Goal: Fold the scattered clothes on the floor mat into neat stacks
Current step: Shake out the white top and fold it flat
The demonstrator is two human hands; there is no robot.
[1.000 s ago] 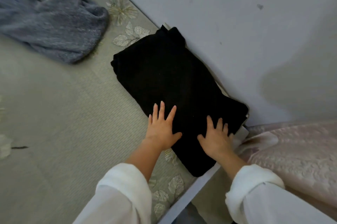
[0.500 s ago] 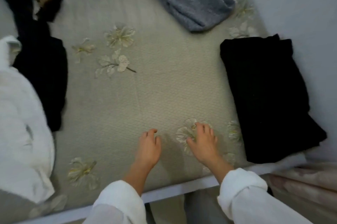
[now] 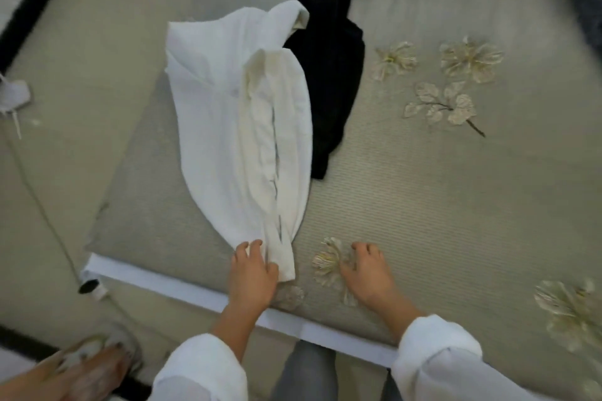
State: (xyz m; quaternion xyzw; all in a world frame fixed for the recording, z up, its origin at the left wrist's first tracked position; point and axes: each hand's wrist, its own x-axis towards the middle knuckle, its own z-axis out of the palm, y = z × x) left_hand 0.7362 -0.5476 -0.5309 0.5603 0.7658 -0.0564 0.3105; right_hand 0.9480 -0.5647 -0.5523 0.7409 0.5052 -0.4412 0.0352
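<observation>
Underneath, a ribbed grey floor mat with embroidered flowers covers pale flooring.

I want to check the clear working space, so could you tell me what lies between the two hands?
In the head view, only the mat with a woven flower motif lies between the left hand and right hand.
</observation>
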